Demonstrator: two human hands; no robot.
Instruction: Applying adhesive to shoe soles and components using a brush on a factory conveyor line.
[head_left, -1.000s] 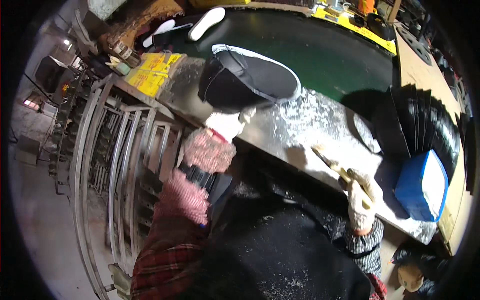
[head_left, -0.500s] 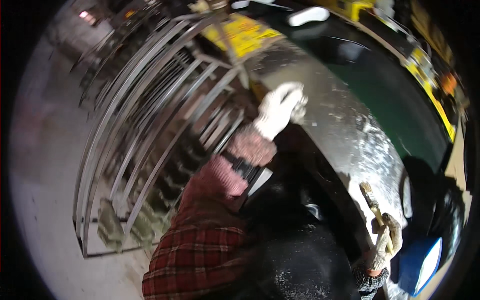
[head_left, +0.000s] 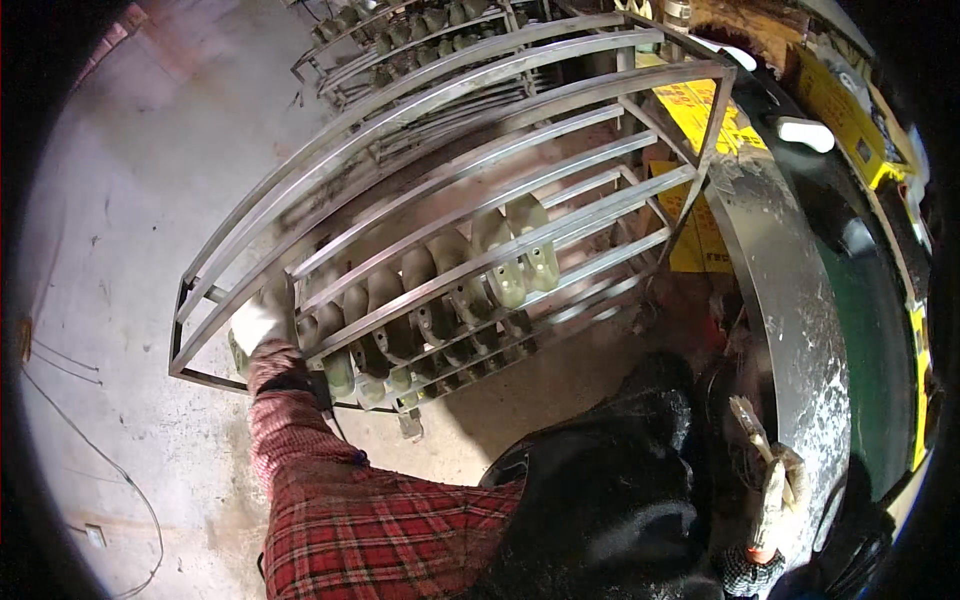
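My left hand [head_left: 258,322], in a pale glove with a red plaid sleeve, reaches into the near end of a metal rack [head_left: 480,170] and rests by a row of pale green shoe lasts [head_left: 470,275] lying on its bars. Whether the fingers close on a last is hidden by the bars. My right hand [head_left: 785,480], gloved, stays low at the right beside the bench edge and grips a brush [head_left: 752,425] with a wooden handle, bristles up.
A long metal-edged bench [head_left: 790,300] with a dark green top runs down the right. Yellow sheets [head_left: 700,110] and a white object [head_left: 805,133] lie at its far end. A second rack [head_left: 400,30] of lasts stands farther back. Bare concrete floor [head_left: 130,200] lies at left.
The view swung from the bench down to the rack. My left hand left the dark shoe piece on the bench and reached into the rack's near end. My right hand kept the brush.
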